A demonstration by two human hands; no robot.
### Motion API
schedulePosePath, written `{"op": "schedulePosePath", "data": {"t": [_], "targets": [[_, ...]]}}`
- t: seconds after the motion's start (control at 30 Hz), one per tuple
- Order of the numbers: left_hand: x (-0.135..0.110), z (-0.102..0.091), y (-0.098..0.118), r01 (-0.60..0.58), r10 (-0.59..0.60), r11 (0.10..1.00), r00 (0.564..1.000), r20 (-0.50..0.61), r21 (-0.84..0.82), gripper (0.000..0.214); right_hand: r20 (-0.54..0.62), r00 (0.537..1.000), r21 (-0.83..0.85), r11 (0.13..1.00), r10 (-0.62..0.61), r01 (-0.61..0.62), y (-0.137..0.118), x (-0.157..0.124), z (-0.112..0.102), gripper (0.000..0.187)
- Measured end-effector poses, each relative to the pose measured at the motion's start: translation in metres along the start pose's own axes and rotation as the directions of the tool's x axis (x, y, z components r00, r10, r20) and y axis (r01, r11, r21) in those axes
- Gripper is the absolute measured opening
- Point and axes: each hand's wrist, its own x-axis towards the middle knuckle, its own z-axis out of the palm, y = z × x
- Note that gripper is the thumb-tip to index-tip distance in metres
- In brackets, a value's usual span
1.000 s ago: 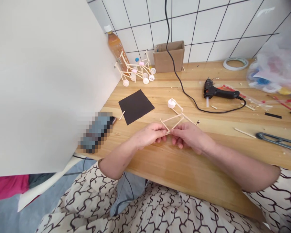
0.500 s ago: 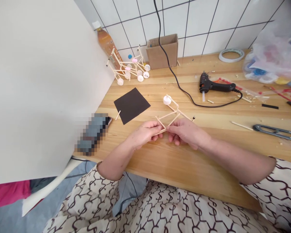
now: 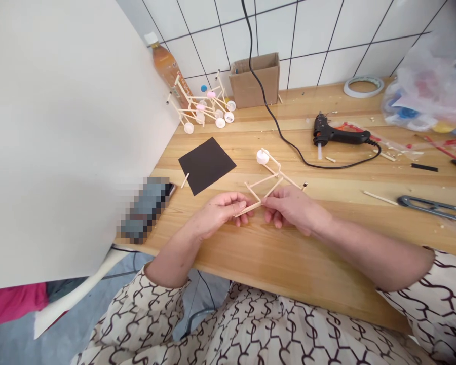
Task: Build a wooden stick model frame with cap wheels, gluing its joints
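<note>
Between my hands is a small bicycle-shaped model of thin wooden sticks (image 3: 264, 180), with a white bottle cap (image 3: 262, 156) as a wheel at its far end. A dark-tipped stick end (image 3: 305, 185) juts out on its right. My left hand (image 3: 222, 210) pinches the near stick ends between thumb and fingers. My right hand (image 3: 291, 207) grips the frame near the joint where several sticks meet; its fingertips partly hide that spot.
Finished-looking stick models with cap wheels (image 3: 201, 109) stand by a drink bottle (image 3: 166, 66) and a cardboard box (image 3: 256, 83). A black card (image 3: 207, 165) and a phone (image 3: 148, 209) lie left. Rightward are a glue gun (image 3: 338, 135), its cable, tape (image 3: 364, 86) and thread snips (image 3: 433, 207).
My left hand has shifted slightly left along the near sticks, and its thumb has drawn back from the joint, baring more of them. My right hand and the model are almost unmoved.
</note>
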Motion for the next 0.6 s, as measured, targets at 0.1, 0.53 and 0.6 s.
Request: {"op": "schedulePosePath", "data": {"t": [0.1, 0.53, 0.6], "targets": [[-0.006, -0.007, -0.002, -0.006, 0.006, 1.0, 1.0, -0.006, -0.002, 0.024, -0.009, 1.0, -0.001, 1.0, -0.005, 0.005, 0.001, 0.0, 0.0, 0.022], [-0.01, -0.014, -0.011, -0.021, 0.018, 0.999, 0.998, -0.062, -0.049, 0.023, -0.02, 1.0, 0.015, 1.0, 0.016, -0.016, -0.001, 0.001, 0.001, 0.025], [-0.008, -0.014, -0.012, -0.012, 0.006, 0.997, 0.997, -0.074, -0.076, 0.021, -0.019, 1.0, 0.02, 1.0, 0.025, -0.024, -0.001, 0.0, 0.001, 0.024]]}}
